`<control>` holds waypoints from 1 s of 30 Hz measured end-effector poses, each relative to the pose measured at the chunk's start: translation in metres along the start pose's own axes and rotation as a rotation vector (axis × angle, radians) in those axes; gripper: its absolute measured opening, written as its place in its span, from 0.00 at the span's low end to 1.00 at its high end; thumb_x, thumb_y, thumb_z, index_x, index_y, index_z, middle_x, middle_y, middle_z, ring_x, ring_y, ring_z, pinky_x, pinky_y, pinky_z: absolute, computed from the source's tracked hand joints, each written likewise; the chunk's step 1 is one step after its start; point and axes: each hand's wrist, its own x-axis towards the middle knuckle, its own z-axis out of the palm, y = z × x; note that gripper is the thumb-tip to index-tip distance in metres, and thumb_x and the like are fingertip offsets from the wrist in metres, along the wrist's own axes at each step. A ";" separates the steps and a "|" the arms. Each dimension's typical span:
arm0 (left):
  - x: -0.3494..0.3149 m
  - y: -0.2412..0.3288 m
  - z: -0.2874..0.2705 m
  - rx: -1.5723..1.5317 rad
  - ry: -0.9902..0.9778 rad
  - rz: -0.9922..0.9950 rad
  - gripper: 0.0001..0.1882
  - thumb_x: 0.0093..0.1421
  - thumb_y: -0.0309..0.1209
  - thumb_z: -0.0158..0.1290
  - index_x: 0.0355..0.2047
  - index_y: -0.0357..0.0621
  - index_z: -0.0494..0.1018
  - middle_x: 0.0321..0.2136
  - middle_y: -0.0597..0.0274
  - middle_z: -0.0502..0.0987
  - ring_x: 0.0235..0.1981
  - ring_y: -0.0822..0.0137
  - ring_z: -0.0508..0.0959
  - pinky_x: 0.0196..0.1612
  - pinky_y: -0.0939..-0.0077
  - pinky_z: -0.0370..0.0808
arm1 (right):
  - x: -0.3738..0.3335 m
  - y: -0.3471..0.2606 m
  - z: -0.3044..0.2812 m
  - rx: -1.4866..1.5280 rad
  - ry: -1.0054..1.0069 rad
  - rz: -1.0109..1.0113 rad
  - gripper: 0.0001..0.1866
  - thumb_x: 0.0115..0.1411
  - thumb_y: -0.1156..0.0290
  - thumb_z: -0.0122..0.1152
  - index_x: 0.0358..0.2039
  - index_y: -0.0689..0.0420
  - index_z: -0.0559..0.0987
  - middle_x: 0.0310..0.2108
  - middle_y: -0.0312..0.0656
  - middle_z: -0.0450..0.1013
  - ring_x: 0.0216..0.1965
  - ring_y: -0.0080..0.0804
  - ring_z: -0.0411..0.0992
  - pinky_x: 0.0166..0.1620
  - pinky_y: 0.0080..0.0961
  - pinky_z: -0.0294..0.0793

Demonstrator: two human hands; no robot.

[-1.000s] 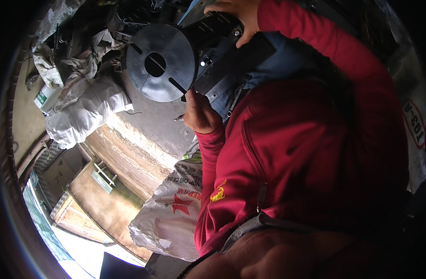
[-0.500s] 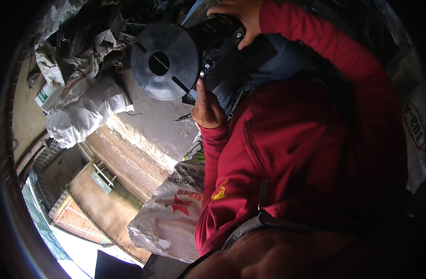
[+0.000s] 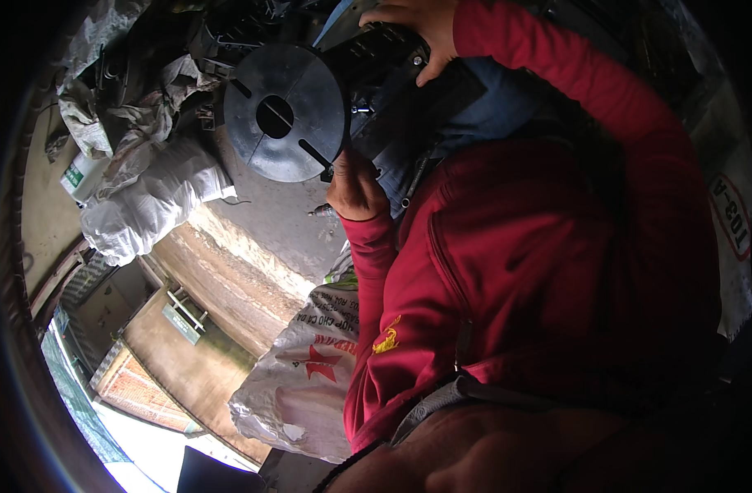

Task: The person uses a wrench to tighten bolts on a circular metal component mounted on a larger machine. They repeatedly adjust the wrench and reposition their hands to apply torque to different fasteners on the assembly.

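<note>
A dark grey round disc (image 3: pixel 257 148), with a centre hole and narrow slots, fronts a black assembly (image 3: pixel 376 53) lying across my lap in blue trousers. My right hand (image 3: pixel 425 29) reaches over the far end of the assembly and grips it, thumb and fingers spread around it. Close by the thumb is a shiny bolt head (image 3: pixel 417 62). My left hand (image 3: pixel 358 189) is closed beside the disc's lower right rim, its fingertips partly hidden there. Another silver bolt (image 3: pixel 361 109) shows between disc and assembly, above this hand.
A socket-ended tool (image 3: pixel 407 200) lies along my leg. Another slim tool (image 3: pixel 321 211) is on the grey floor left of my left hand. White sacks (image 3: pixel 158 201) and a white container (image 3: pixel 78 177) sit at left; a printed sack (image 3: pixel 289 394) stands at my left side.
My left hand has drawn its raised finger away from the bolt and curled lower, by the disc's rim. The disc and assembly have shifted slightly left, with my right hand still on them.
</note>
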 end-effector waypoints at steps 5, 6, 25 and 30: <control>0.009 0.022 -0.014 0.000 0.058 -0.025 0.22 0.61 0.19 0.40 0.57 0.39 0.66 0.16 0.60 0.72 0.16 0.72 0.71 0.21 0.79 0.70 | 0.001 0.002 0.003 0.005 0.030 -0.015 0.57 0.29 0.46 0.76 0.58 0.55 0.59 0.49 0.47 0.68 0.47 0.47 0.71 0.46 0.39 0.72; 0.005 0.018 -0.012 -0.059 0.114 -0.030 0.21 0.62 0.19 0.41 0.56 0.38 0.67 0.17 0.58 0.73 0.15 0.71 0.71 0.21 0.79 0.70 | 0.000 0.002 0.002 0.006 0.021 -0.010 0.57 0.29 0.46 0.76 0.58 0.55 0.59 0.50 0.47 0.67 0.46 0.47 0.71 0.46 0.39 0.72; 0.006 0.026 -0.013 -0.182 -0.052 -0.185 0.19 0.66 0.28 0.42 0.56 0.38 0.67 0.31 0.53 0.80 0.18 0.78 0.71 0.22 0.83 0.68 | -0.001 0.006 0.008 0.024 0.032 -0.039 0.58 0.28 0.46 0.76 0.59 0.54 0.57 0.51 0.46 0.66 0.48 0.46 0.70 0.46 0.38 0.72; 0.014 0.008 -0.013 -0.041 -0.005 -0.196 0.14 0.62 0.28 0.48 0.45 0.35 0.74 0.29 0.55 0.80 0.21 0.68 0.76 0.26 0.76 0.73 | 0.001 0.005 0.010 -0.002 0.056 -0.037 0.59 0.29 0.46 0.76 0.60 0.53 0.57 0.51 0.46 0.66 0.48 0.46 0.70 0.46 0.39 0.72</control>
